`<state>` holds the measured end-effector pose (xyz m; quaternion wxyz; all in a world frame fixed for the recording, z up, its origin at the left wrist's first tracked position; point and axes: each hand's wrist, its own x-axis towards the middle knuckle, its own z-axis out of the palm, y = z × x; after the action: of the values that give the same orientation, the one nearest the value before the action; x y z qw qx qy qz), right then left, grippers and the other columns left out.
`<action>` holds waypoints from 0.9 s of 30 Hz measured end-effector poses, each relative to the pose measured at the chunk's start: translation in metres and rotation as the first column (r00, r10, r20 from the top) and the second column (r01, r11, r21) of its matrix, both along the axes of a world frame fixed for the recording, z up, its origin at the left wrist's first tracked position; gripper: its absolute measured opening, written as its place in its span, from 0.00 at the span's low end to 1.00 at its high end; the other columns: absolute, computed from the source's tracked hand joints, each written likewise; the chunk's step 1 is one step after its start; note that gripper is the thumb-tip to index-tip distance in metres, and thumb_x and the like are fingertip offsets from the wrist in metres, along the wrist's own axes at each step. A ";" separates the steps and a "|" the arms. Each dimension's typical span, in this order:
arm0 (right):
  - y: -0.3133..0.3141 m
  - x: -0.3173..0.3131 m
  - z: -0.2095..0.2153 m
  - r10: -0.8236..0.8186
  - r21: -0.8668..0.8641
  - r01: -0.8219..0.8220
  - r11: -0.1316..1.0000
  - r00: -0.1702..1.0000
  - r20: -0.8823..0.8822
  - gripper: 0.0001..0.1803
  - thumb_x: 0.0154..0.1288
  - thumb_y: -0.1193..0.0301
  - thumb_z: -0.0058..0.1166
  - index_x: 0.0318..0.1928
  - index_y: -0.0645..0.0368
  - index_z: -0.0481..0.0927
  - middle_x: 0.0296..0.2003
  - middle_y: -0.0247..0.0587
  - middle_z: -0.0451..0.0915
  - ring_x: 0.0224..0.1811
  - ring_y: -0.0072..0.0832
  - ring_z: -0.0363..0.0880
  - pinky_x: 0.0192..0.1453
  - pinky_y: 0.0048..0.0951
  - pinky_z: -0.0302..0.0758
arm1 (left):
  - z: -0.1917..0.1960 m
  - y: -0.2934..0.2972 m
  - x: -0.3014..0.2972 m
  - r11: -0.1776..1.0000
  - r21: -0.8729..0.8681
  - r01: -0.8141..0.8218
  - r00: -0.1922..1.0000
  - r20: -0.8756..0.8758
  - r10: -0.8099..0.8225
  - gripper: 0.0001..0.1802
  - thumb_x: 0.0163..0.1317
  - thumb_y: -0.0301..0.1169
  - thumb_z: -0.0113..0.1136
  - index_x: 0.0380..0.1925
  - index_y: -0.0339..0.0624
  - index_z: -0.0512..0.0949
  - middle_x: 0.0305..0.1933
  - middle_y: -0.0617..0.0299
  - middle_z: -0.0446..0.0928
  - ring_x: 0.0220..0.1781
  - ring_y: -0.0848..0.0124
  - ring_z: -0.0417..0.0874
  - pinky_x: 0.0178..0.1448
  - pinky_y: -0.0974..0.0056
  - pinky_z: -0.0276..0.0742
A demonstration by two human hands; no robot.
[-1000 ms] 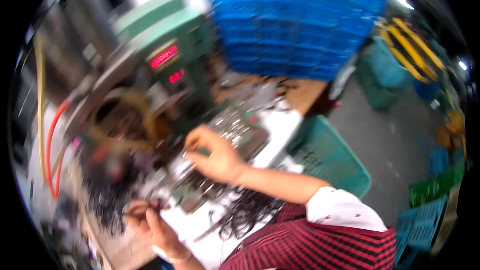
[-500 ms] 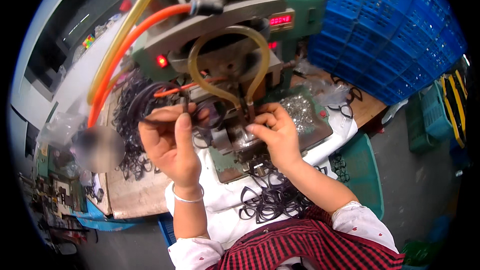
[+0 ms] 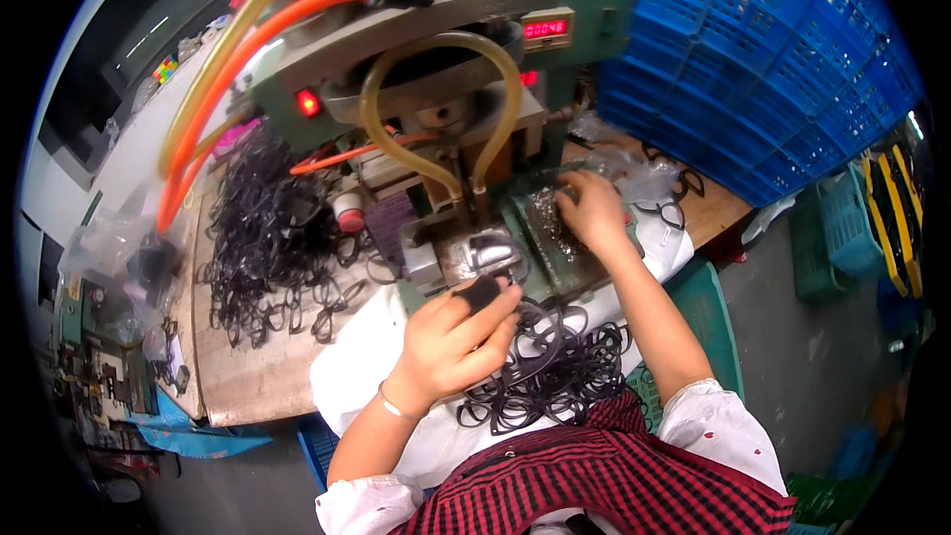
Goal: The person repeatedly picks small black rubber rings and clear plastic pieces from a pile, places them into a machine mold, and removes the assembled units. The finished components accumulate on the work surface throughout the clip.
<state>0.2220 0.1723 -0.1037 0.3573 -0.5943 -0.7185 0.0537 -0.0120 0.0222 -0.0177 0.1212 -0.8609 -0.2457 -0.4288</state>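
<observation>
My left hand is closed around a black band, just in front of the press's metal fixture. Directly below those fingers lies a heap of black looped bands on white cloth. Over to the right, my right hand dips bent fingertips into a green tray of tiny shiny metal pieces. Whatever those fingertips pinch is too small to make out. Two ends of a yellowish clear hose reach down to the fixture.
A green press with red lit displays towers ahead. Many black bands cover the table's left side, beside a small red-and-white container. Stacked blue crates rise at right; a green bin stands by my right forearm.
My left hand has come down and right from beside the fixture, toward the heap of bands. My right hand has left the fixture and moved up and right to the tray.
</observation>
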 end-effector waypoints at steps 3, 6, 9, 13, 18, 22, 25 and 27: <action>-0.019 -0.004 -0.021 -0.017 0.188 0.010 0.982 0.999 0.038 0.10 0.55 0.70 0.60 0.39 0.57 0.83 0.40 0.47 0.81 0.47 0.46 0.77 0.51 0.41 0.73 | -0.005 0.006 0.007 0.999 0.055 0.000 1.000 -0.004 0.000 0.12 0.46 0.21 0.67 0.32 0.40 0.78 0.42 0.56 0.84 0.39 0.62 0.85 0.40 0.62 0.84; -0.025 -0.004 -0.006 0.047 0.135 -0.033 0.990 0.993 -0.104 0.07 0.55 0.72 0.59 0.36 0.58 0.82 0.35 0.46 0.81 0.42 0.45 0.78 0.47 0.41 0.73 | -0.012 0.004 0.008 0.996 0.067 -0.055 0.998 0.016 0.054 0.12 0.46 0.21 0.68 0.32 0.41 0.77 0.42 0.58 0.84 0.39 0.63 0.85 0.39 0.63 0.83; -0.029 0.002 0.006 -0.012 0.151 0.068 0.986 0.939 -0.345 0.06 0.55 0.72 0.58 0.34 0.58 0.81 0.33 0.44 0.81 0.39 0.44 0.79 0.44 0.41 0.74 | -0.011 0.006 0.007 0.998 0.049 -0.031 0.999 0.032 0.029 0.13 0.45 0.21 0.68 0.32 0.41 0.77 0.42 0.58 0.84 0.39 0.64 0.85 0.37 0.64 0.82; -0.031 -0.008 0.002 -0.012 0.157 0.050 0.986 0.972 -0.233 0.06 0.56 0.70 0.58 0.33 0.56 0.82 0.31 0.42 0.81 0.37 0.43 0.79 0.42 0.41 0.75 | -0.013 0.005 0.007 0.996 0.070 -0.052 0.998 0.029 0.050 0.14 0.45 0.20 0.68 0.34 0.42 0.77 0.42 0.59 0.84 0.37 0.65 0.85 0.36 0.65 0.80; 0.008 -0.034 -0.006 0.115 0.214 -0.119 0.970 0.993 0.032 0.07 0.53 0.68 0.61 0.33 0.55 0.83 0.31 0.42 0.81 0.39 0.42 0.79 0.44 0.41 0.75 | -0.015 0.004 0.011 0.999 -0.008 -0.040 0.997 0.066 0.041 0.17 0.43 0.19 0.68 0.36 0.42 0.78 0.43 0.59 0.84 0.38 0.63 0.85 0.38 0.66 0.79; -0.006 -0.032 -0.015 0.082 0.154 -0.096 0.983 0.992 0.096 0.09 0.53 0.69 0.61 0.35 0.56 0.83 0.33 0.44 0.81 0.40 0.44 0.79 0.45 0.42 0.75 | -0.031 -0.034 0.000 0.972 -0.180 -0.148 0.975 0.135 0.174 0.20 0.44 0.16 0.66 0.40 0.40 0.78 0.47 0.53 0.82 0.46 0.58 0.85 0.47 0.60 0.79; -0.038 -0.005 -0.010 0.064 0.153 -0.023 0.988 0.961 -0.269 0.09 0.61 0.71 0.57 0.41 0.59 0.83 0.35 0.45 0.83 0.37 0.36 0.81 0.43 0.33 0.75 | -0.069 -0.075 -0.046 0.872 -0.133 -0.472 0.870 0.094 0.485 0.20 0.48 0.16 0.63 0.44 0.38 0.77 0.51 0.48 0.80 0.53 0.55 0.83 0.55 0.57 0.76; -0.047 0.016 -0.011 0.023 0.059 0.025 0.998 0.717 -0.697 0.08 0.69 0.73 0.53 0.44 0.62 0.82 0.35 0.31 0.82 0.36 0.16 0.76 0.42 0.20 0.73 | -0.077 -0.093 -0.093 0.722 -0.161 -0.673 0.697 0.191 0.692 0.16 0.56 0.19 0.61 0.47 0.37 0.77 0.51 0.49 0.80 0.55 0.56 0.81 0.58 0.60 0.74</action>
<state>0.2380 0.1250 -0.1142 0.6204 -0.5190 -0.5322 0.2501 -0.1050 -0.0707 -0.0947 0.2071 -0.6546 -0.5766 -0.4429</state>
